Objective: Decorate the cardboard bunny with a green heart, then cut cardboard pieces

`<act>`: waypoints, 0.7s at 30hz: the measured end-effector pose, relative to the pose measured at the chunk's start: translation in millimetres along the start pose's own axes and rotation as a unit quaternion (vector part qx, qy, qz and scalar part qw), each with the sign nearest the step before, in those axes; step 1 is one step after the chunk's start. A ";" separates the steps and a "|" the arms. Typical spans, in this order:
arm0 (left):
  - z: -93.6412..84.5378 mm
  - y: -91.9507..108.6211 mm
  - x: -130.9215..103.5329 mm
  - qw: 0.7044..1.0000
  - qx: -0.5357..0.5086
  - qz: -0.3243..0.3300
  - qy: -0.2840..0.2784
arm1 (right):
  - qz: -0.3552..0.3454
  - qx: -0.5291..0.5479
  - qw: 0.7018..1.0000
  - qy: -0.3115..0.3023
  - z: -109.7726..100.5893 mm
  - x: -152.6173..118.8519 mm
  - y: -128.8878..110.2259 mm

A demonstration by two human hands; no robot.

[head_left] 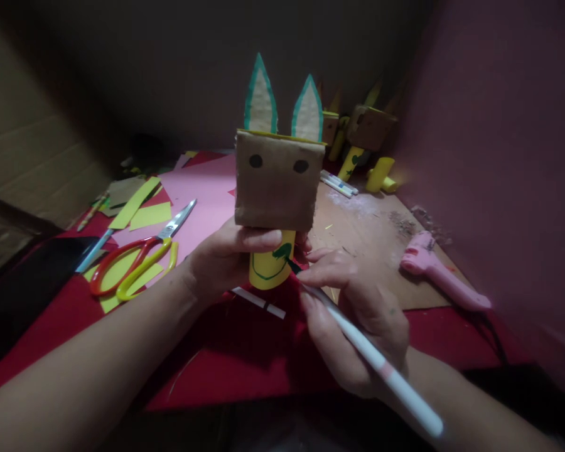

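Observation:
My left hand [230,251] is wrapped round a cardboard puppet [279,188] and holds it upright. Its boxy brown head has two dark round eyes and two pointed pale ears edged in teal. Below the head is a yellow paper tube [263,276] with a green curved line and a partly filled green shape drawn on it. Pinched in my right hand [353,307] is a white marker [365,342], whose dark tip touches or nearly touches the green shape. Some of my left fingers are hidden behind the tube.
Scissors [144,257] with red and yellow handles lie at left on coloured paper [198,188]. A pink glue gun [442,273] rests at right by a cardboard sheet [367,251]. Behind are markers [339,183], yellow tubes [381,174] and another cardboard figure [370,129]. Walls bound both sides.

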State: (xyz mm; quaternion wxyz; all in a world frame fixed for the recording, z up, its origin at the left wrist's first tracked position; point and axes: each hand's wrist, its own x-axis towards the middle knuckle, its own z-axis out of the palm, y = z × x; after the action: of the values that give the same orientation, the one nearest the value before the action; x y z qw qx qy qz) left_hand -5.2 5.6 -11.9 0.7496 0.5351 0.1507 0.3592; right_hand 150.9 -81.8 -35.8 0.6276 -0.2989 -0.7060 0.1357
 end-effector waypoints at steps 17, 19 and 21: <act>0.4 0.8 -0.9 1.000 0.002 0.000 -0.007 | 0.006 0.002 1.000 0.002 0.0 0.2 -0.7; 0.8 1.0 -0.5 1.000 0.003 0.004 0.001 | 0.004 0.009 1.000 0.004 0.4 -0.8 -0.4; 1.5 1.2 0.0 1.000 0.001 0.003 0.004 | 0.013 0.005 1.000 0.003 0.2 -1.0 -1.0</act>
State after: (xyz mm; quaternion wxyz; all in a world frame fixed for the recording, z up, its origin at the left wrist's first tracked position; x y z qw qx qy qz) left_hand -4.7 4.8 -10.2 0.7471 0.5350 0.1523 0.3638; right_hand 150.5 -83.1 -36.0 0.6298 -0.3052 -0.6992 0.1464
